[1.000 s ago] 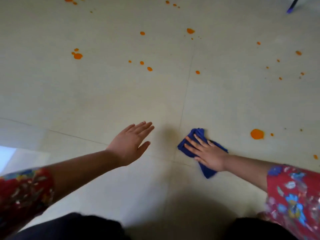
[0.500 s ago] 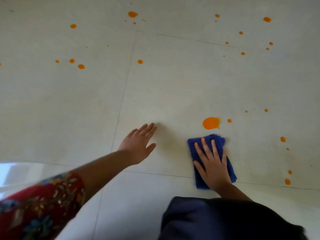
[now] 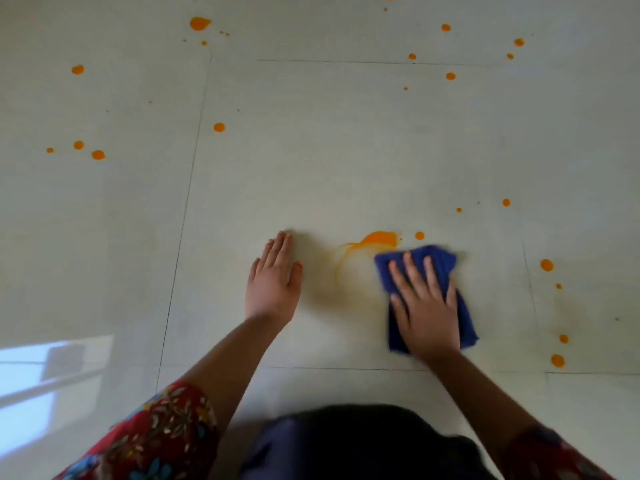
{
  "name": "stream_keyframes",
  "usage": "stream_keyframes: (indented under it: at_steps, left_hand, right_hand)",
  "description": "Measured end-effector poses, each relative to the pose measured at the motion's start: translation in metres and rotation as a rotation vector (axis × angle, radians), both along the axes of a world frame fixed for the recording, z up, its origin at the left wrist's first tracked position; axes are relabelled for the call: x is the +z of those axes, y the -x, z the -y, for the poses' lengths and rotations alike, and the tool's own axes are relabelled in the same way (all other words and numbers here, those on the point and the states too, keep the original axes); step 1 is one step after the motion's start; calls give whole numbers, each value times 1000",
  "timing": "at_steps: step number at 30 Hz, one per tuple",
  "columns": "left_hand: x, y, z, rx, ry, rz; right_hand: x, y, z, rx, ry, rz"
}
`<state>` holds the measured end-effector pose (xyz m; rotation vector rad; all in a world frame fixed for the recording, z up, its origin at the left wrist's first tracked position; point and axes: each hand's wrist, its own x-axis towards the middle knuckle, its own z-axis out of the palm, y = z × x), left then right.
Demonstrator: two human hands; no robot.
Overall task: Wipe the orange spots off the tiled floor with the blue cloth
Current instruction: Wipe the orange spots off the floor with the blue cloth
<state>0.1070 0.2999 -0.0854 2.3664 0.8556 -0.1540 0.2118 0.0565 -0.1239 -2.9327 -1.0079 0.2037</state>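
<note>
My right hand (image 3: 424, 306) lies flat with spread fingers on the folded blue cloth (image 3: 464, 320) and presses it to the pale tiled floor (image 3: 346, 150). Just beyond the cloth's far edge is a large orange spot (image 3: 379, 238), smeared, with a thin orange ring (image 3: 341, 263) trailing to its left. A small orange dot (image 3: 419, 235) sits just right of it. My left hand (image 3: 273, 282) rests flat on the tile to the left, fingers straight, holding nothing.
Several orange spots are scattered around: a cluster at far left (image 3: 98, 154), one big drop at top left (image 3: 199, 23), several at top right (image 3: 450, 76) and down the right side (image 3: 546, 265). My dark-clad knee (image 3: 363, 445) fills the bottom.
My right hand has pushed the cloth across the big orange spot, smearing it into a ring. My left hand has settled flat on the tile. The view moved closer.
</note>
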Motion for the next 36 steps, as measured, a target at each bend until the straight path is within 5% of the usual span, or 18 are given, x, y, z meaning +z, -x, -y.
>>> stream_keyframes:
  at_steps: [4,8,10,14,17,22,26,28,33,36]
  left_hand:
    - [-17,4,-1,61,-92,103]
    - [-25,31,-11,-1,-214,111]
    - [-27,47,-18,-38,-243,108]
    - [-35,62,-24,-91,-253,124]
    - [-37,61,-25,-58,-227,167]
    - [-37,64,-27,77,-194,272]
    - [-38,63,-25,34,-225,249]
    - [-38,62,-24,-11,-238,240]
    - [-39,63,-25,-48,-252,229]
    - [-39,62,-25,-53,-252,236]
  right_hand:
    - [-2,-48,-73,-287,-90,-2]
    - [-4,-1,-78,158,-75,4]
    - [1,12,-41,219,-77,-6]
    - [2,-59,-37,-135,-23,-12]
    - [6,-95,-97,-187,-38,-12]
    - [2,-13,-168,330,-65,-40]
    - [3,65,-70,661,-51,-89]
    - [4,33,-27,599,-5,-38]
    - [7,-57,-52,-16,20,23]
    - [4,-16,-103,39,-39,19]
